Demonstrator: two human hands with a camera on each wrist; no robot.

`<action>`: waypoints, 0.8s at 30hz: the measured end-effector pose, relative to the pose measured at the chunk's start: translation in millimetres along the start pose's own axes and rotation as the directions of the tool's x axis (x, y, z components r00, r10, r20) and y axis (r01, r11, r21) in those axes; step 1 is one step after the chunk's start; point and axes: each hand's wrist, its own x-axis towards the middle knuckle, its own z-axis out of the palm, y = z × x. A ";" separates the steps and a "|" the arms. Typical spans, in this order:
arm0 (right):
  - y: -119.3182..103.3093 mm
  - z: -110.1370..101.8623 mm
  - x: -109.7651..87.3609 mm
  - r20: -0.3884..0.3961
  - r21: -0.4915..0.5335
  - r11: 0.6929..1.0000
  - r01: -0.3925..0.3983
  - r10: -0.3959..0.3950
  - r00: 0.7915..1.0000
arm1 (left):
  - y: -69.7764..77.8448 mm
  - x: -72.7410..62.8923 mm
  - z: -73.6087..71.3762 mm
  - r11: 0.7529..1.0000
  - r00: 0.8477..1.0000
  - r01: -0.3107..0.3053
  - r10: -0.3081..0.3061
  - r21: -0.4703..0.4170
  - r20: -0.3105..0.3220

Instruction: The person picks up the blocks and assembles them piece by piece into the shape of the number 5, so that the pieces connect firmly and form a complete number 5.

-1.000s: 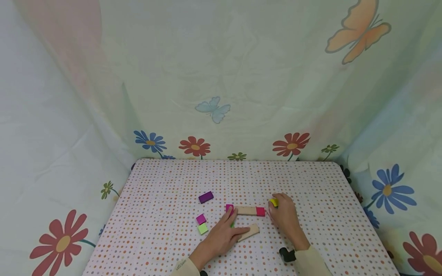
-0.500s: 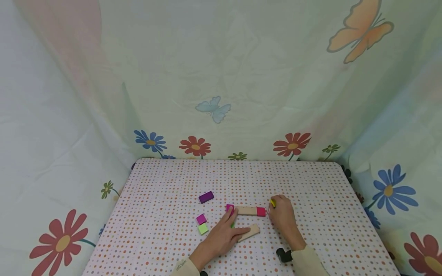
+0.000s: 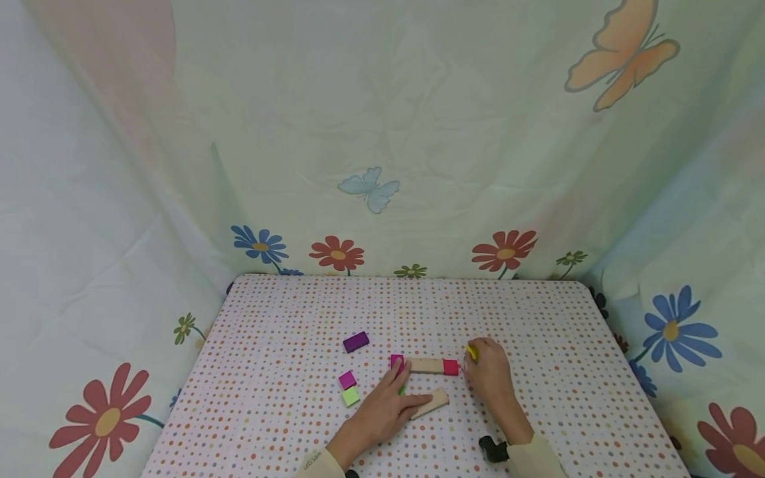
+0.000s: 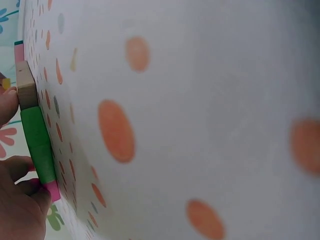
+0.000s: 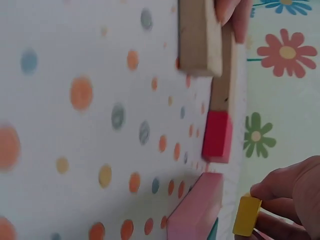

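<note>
On the dotted tablecloth (image 3: 287, 398), right hand (image 3: 491, 376) pinches a yellow block (image 3: 473, 352); left hand (image 3: 385, 408) lies flat.

The person wears a top with long cream sleeves that reach the wrists. The left hand (image 3: 382, 413) and the right hand (image 3: 490, 376) are bare. At 6 o'clock of the right hand, a small black device (image 3: 493, 449) sits on the wrist.
</note>
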 end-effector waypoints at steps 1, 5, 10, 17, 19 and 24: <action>-1.7 -2.9 -3.0 -0.001 0.012 1.000 0.004 -0.004 1.000 | 0.0 0.0 0.2 1.000 1.000 0.000 0.000 0.001 0.000; -7.2 -10.6 -17.9 -0.010 0.054 0.998 0.019 -0.018 1.000 | 0.0 0.5 0.6 1.000 1.000 0.002 -0.002 0.010 0.002; -12.8 -8.3 -36.5 0.022 0.051 0.998 0.021 -0.022 1.000 | -0.3 -0.3 0.8 1.000 1.000 0.017 -0.017 0.016 0.010; -17.9 -0.2 -50.3 0.128 -0.030 0.997 -0.065 0.068 0.989 | -0.7 -1.1 -0.1 1.000 1.000 0.015 -0.015 0.014 0.003; -19.4 1.0 -52.1 0.124 -0.039 0.997 -0.065 0.069 0.990 | -0.1 -1.5 -0.6 1.000 1.000 0.009 -0.009 0.011 -0.002; -23.3 1.7 -55.5 0.148 -0.058 0.996 -0.065 0.073 0.986 | 1.2 -1.6 -0.5 1.000 1.000 0.002 -0.002 0.017 -0.005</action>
